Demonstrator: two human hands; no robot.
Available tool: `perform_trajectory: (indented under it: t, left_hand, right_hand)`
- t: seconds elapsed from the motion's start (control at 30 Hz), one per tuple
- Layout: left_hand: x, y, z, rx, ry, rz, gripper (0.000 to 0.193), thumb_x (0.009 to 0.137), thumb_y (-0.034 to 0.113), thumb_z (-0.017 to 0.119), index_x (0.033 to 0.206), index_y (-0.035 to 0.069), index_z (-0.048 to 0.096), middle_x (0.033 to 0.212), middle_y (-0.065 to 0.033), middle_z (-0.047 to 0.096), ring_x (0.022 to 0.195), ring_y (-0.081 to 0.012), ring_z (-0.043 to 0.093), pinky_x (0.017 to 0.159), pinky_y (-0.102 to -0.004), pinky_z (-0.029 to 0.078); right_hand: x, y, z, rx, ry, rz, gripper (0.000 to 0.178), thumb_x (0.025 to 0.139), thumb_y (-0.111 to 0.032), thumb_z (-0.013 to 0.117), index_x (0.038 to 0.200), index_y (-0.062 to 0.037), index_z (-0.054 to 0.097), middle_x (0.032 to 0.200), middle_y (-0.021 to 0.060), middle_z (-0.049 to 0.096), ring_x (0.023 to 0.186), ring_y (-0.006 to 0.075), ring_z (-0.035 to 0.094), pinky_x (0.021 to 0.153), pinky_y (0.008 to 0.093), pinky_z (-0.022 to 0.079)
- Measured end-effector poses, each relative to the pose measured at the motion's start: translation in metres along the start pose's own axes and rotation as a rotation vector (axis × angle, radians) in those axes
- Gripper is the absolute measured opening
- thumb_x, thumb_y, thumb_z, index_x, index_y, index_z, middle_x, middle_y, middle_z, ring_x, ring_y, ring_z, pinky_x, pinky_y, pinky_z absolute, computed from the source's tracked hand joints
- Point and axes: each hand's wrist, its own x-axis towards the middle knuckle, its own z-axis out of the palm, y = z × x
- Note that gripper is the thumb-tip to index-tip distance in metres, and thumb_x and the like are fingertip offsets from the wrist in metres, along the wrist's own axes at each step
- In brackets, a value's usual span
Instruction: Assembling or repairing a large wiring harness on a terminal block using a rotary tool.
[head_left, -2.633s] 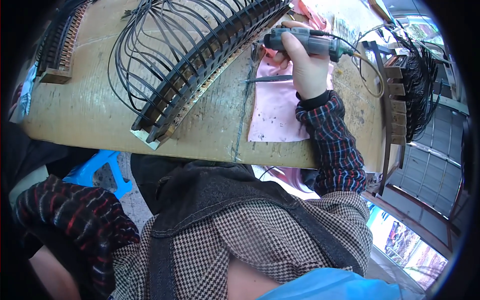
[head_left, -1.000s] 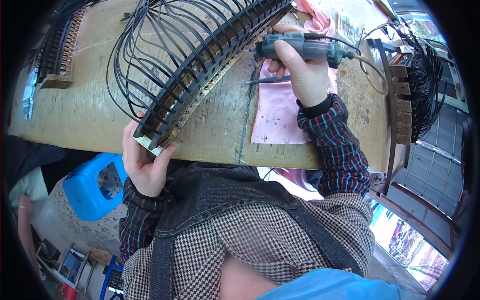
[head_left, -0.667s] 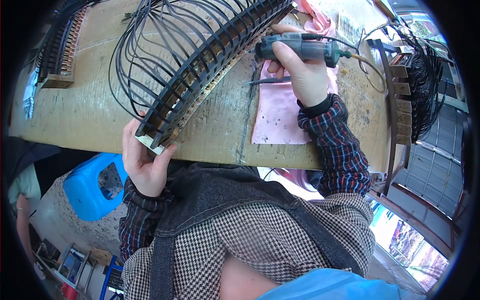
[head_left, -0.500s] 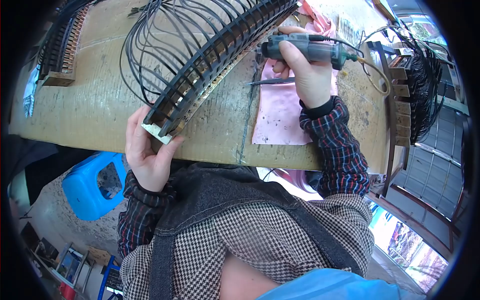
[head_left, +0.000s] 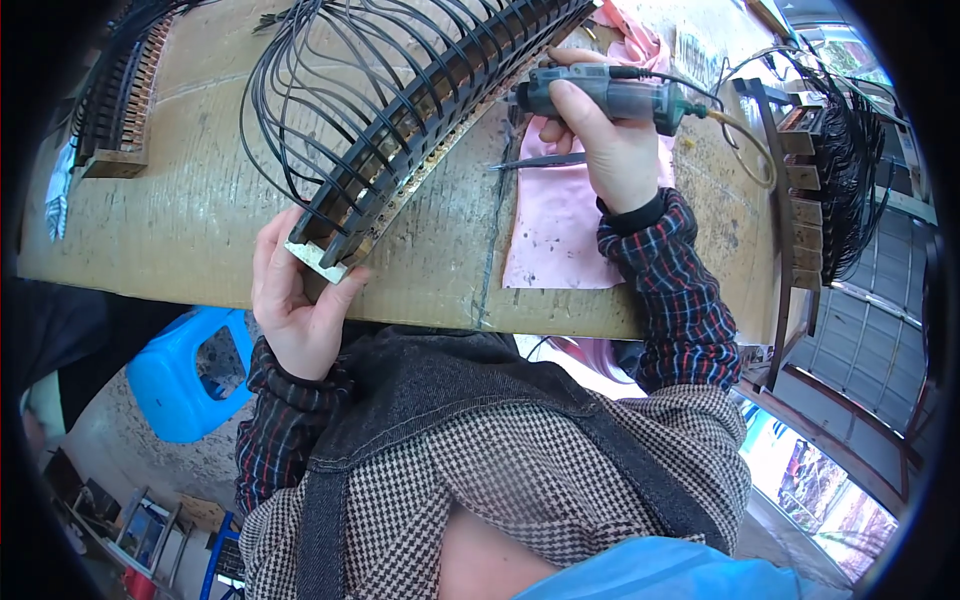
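My left hand (head_left: 297, 300) grips the near end of a long dark rack (head_left: 400, 150) that slants away to the far right. A pale block (head_left: 316, 262) caps that end, between my thumb and fingers. Many black cables (head_left: 290, 100) loop out of the rack's slots to the left. In my right hand (head_left: 615, 150) is a grey, partly see-through cylindrical dispenser (head_left: 610, 97), with a cable and a yellowish hose at its back. Its front end is beside the rack's right edge; any tip is too unclear to make out. Tweezers (head_left: 540, 161) lie below my right hand on a stained pink cloth (head_left: 560, 235).
Another cabled rack (head_left: 125, 120) lies at the table's far left. More wooden blocks with bundled black cables (head_left: 845, 190) stand at the right edge. A blue stool (head_left: 185, 375) is on the floor at left, near a person's dark sleeve (head_left: 100, 330).
My right hand and the dispenser have shifted slightly left, closer to the rack. The rack's near end has moved a touch, with my left hand still holding it.
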Motion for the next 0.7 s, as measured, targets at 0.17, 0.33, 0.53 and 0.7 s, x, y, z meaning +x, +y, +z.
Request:
perform_trajectory:
  t: [0.17,0.33,0.53,0.7]
  left_hand:
    - [0.0017,-0.0027,0.0007,0.014,-0.013,0.022,0.059,0.066,-0.004,0.072,0.119,-0.006,0.047,0.121,-0.0111,0.042,0.108,-0.0188,0.047,0.089,-0.0284,0.041]
    - [0.0019,-0.0008,0.0032,-0.048,0.003,-0.016,0.058,0.066,-0.004,0.071,0.119,-0.006,0.047,0.121,-0.0112,0.042,0.108,-0.0187,0.047,0.089,-0.0285,0.041]
    - [0.0027,0.0004,0.0027,-0.045,-0.004,-0.023,0.058,0.066,-0.005,0.071,0.118,-0.006,0.047,0.121,-0.0112,0.042,0.107,-0.0187,0.047,0.089,-0.0284,0.041]
    - [0.0041,-0.0008,0.0016,0.001,-0.022,0.018,0.057,0.066,-0.004,0.071,0.118,-0.006,0.047,0.120,-0.0113,0.042,0.106,-0.0185,0.048,0.088,-0.0283,0.041]
  right_hand:
    - [-0.0026,-0.0033,0.0022,-0.008,-0.003,0.010,0.030,0.083,-0.011,0.058,0.111,-0.0004,0.053,0.073,0.0071,0.061,0.057,0.0096,0.058,0.048,0.0180,0.044]
    - [-0.0021,-0.0002,0.0036,0.001,-0.027,0.000,0.029,0.084,-0.011,0.058,0.111,-0.0008,0.053,0.074,0.0061,0.061,0.058,0.0091,0.058,0.048,0.0179,0.044]
    - [-0.0015,0.0000,0.0030,-0.002,-0.035,0.017,0.029,0.084,-0.011,0.058,0.111,-0.0012,0.053,0.075,0.0060,0.061,0.058,0.0090,0.058,0.048,0.0178,0.045]
    - [-0.0015,0.0004,0.0026,0.000,-0.037,0.018,0.029,0.084,-0.011,0.058,0.111,-0.0012,0.053,0.075,0.0063,0.061,0.058,0.0089,0.058,0.048,0.0177,0.045]
